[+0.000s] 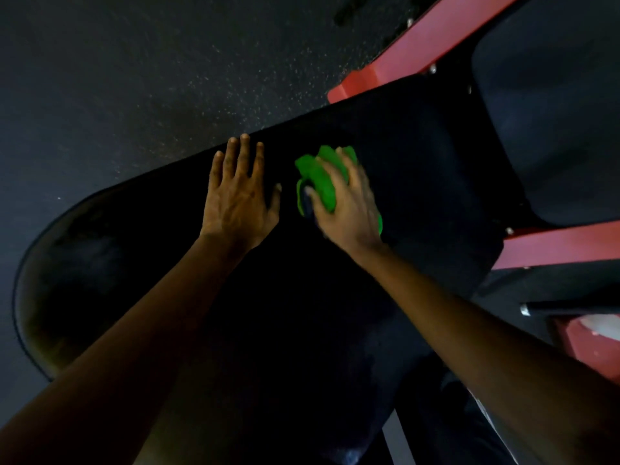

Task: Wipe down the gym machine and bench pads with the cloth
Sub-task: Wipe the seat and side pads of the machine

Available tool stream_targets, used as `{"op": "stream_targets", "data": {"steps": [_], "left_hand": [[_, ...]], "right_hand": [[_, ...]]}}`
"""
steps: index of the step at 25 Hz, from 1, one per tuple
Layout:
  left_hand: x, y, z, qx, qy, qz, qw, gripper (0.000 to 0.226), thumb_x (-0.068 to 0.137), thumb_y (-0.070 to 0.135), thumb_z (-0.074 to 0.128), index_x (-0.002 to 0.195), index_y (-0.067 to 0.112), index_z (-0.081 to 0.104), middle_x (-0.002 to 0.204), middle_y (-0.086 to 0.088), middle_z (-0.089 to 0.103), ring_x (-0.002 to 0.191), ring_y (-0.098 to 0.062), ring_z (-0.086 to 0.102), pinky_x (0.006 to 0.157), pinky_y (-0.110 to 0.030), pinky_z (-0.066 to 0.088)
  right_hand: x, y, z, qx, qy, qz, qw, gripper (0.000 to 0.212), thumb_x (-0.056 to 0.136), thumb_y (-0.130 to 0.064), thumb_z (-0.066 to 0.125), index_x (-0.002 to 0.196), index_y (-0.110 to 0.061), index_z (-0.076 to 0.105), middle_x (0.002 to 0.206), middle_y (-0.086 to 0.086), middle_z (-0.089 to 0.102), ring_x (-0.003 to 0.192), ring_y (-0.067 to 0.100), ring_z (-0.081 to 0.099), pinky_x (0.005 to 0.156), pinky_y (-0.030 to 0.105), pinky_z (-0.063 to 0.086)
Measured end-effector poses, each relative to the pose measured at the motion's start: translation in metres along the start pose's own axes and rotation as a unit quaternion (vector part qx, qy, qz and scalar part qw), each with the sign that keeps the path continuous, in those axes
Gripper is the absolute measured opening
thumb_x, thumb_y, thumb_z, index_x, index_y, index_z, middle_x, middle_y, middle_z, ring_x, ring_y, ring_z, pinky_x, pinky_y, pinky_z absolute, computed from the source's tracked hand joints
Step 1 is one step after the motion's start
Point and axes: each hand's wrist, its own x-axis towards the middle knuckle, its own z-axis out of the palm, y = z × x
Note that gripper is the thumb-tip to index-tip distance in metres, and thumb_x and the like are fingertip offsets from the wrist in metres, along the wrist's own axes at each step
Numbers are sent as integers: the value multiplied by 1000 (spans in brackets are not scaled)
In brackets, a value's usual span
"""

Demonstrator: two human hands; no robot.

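Our right hand (349, 209) grips the green cloth (318, 182) against the black bench pad (134, 263).
Its fingers curl over the bunched cloth, blurred, near the pad's middle. Just beside it at nine o'clock, our left hand (238, 203) lies flat on the pad, fingers straight, tips reaching the pad's far edge at twelve o'clock. The long pad runs from seven o'clock toward two o'clock, where red frame bars (419, 45) and a second dark pad (553, 112) stand. From nine to twelve o'clock lies speckled dark floor (134, 78).
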Motion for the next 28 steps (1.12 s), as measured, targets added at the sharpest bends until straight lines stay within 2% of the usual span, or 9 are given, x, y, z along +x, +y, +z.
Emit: {"op": "stream_targets", "data": {"steps": [2, 5, 8, 12, 16, 20, 22, 26, 28], "left_hand": [[0, 3, 4, 26, -12, 0, 1000, 78, 99, 49, 37, 158, 3, 15, 164, -24, 8, 153, -38, 4, 123, -50, 2], [1, 6, 4, 45, -25, -7, 999, 86, 97, 53, 41, 159, 4, 8, 165, -24, 2, 153, -38, -1, 123, -51, -1], [1, 11, 2, 37, -24, -21, 999, 90, 94, 53, 47, 158, 1, 12, 164, -26, 5, 153, -41, 2, 122, -54, 1], [6, 20, -2, 28, -37, -36, 998, 93, 92, 52, 51, 157, 0, 10, 164, -27, 3, 153, -39, 0, 123, -51, 1], [6, 17, 1, 31, -15, -32, 999, 93, 92, 54, 51, 158, 1, 12, 164, -27, 6, 153, -38, 4, 124, -49, 4], [12, 17, 5, 29, -12, -27, 999, 95, 92, 56, 50, 158, 1, 11, 164, -26, 6, 153, -38, 4, 124, -47, 3], [15, 19, 5, 21, -5, -31, 999, 97, 90, 56, 54, 157, 0, 12, 163, -27, 8, 153, -38, 5, 125, -48, 5], [17, 25, 2, 19, -25, -45, 998, 102, 89, 62, 54, 158, 1, 11, 164, -27, 6, 153, -38, 4, 124, -49, 5], [17, 27, 4, 27, -33, -48, 998, 106, 88, 69, 50, 158, 2, 7, 164, -26, 2, 153, -37, 1, 124, -47, 2]], "right_hand": [[39, 11, 5, 1, 40, 56, 998, 56, 95, -51, 51, 144, -24, 51, 159, 7, 37, 148, 30, 31, 117, 48, 33], [62, 14, 7, 20, 50, 128, 990, 55, 94, -50, 52, 142, -23, 54, 157, 7, 39, 145, 31, 34, 115, 48, 36], [20, -2, -2, 32, 60, 87, 994, 53, 91, -48, 59, 138, -23, 58, 153, 7, 44, 138, 33, 42, 113, 48, 39], [-30, 3, -2, 48, 17, 45, 998, 57, 91, -51, 61, 142, -26, 54, 157, 4, 37, 143, 32, 37, 116, 46, 36], [50, 19, 11, 60, 88, 165, 980, 56, 90, -45, 61, 140, -21, 56, 154, 10, 42, 144, 32, 37, 117, 45, 32], [92, 26, 7, 74, 114, 242, 961, 58, 87, -44, 64, 140, -21, 56, 152, 7, 45, 139, 33, 42, 112, 44, 37], [74, 13, 7, 83, 101, 205, 970, 55, 85, -42, 64, 136, -22, 59, 149, 7, 47, 138, 33, 43, 113, 42, 36], [50, 18, 13, 71, 42, 65, 994, 53, 86, -45, 57, 134, -23, 60, 149, 6, 47, 140, 31, 41, 116, 43, 33], [85, 31, 13, 61, 60, 112, 990, 56, 88, -45, 56, 139, -22, 57, 151, 8, 46, 140, 32, 41, 114, 46, 36]]}}
